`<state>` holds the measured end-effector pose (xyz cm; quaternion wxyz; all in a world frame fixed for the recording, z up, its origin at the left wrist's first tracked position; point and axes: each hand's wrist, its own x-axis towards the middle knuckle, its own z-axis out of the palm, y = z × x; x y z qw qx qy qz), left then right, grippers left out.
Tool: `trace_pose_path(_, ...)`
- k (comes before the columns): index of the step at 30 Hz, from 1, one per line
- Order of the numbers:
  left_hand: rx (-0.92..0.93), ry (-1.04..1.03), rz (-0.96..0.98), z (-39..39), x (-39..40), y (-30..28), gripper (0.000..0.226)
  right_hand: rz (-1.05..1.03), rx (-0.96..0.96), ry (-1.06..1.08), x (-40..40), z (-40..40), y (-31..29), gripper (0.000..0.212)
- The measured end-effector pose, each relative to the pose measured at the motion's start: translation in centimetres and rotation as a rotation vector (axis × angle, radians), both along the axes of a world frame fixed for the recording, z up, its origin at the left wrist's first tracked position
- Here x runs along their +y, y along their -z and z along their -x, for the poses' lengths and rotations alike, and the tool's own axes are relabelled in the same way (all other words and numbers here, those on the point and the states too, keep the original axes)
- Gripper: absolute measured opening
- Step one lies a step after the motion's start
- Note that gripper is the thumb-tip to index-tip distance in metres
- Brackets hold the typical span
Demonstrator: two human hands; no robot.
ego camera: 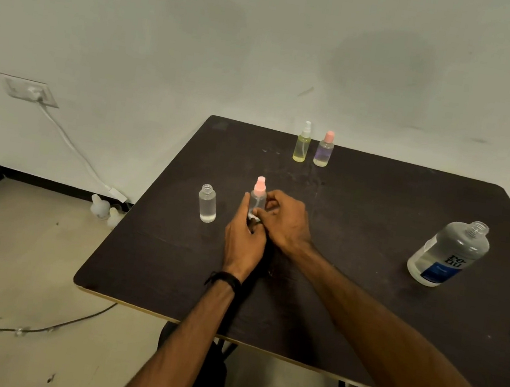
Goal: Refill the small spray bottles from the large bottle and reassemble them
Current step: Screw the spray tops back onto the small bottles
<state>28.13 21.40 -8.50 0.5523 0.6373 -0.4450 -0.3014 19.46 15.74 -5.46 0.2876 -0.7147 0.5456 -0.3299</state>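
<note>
On the table (346,304) the big bottle (448,253) stands uncapped, far right. Both our hands, left (243,241) and right (286,220), clamp the pink-topped sprayer (258,198) at centre; we steady its body upright and snug the top. The open sprayer (207,203) waits beside.

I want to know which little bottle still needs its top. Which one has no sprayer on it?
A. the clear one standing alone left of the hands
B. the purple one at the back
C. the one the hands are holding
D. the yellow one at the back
A: the clear small bottle left of the hands shows a bare, open threaded neck, while the other three small bottles each wear a sprayer top.
</note>
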Motion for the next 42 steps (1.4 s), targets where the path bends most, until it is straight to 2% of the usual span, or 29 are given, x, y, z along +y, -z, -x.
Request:
trace_pose_path(5,0.199,0.148,-0.051,-0.3,-6.2,0.1,0.055,0.022,0.004,0.119,-4.8,-0.4,-0.2,0.021)
trace_pose_path(8,0.439,0.132,-0.065,-0.8,-9.8,-0.9,0.036,0.033,0.006,0.135,-7.9,-0.7,-0.1,0.023)
trace_pose_path(10,0.554,0.109,-0.068,-0.9,-11.8,-1.9,0.032,0.032,-0.012,0.15,-9.8,-0.9,0.1,0.023)
trace_pose_path(15,0.66,0.072,-0.061,-0.7,-17.0,-2.1,0.035,0.044,-0.135,0.153,-13.7,-1.8,1.0,0.017)
trace_pose_path(23,0.644,0.069,-0.075,-0.2,-22.8,-1.8,0.038,0.037,-0.169,0.197,-18.3,-3.0,2.0,0.018)
trace_pose_path(27,0.619,0.109,-0.074,0.1,-23.6,-2.2,0.048,0.06,-0.148,0.191,-19.4,-2.7,2.0,0.016)
trace_pose_path(33,0.587,0.112,-0.129,0.1,-23.6,-2.4,0.044,0.041,-0.133,0.164,-19.1,-1.9,1.7,0.014)
trace_pose_path(36,0.576,0.055,-0.138,0.4,-22.1,-2.8,0.037,0.021,-0.077,0.187,-17.5,-1.0,0.7,0.022)
trace_pose_path(39,0.47,0.037,-0.132,0.3,-19.4,-2.8,0.029,0.043,-0.022,0.183,-15.1,0.7,-0.7,0.036)
trace_pose_path(42,0.322,0.045,-0.137,0.0,-15.4,-2.7,0.012,0.081,-0.009,0.207,-11.5,2.8,-2.0,0.029)
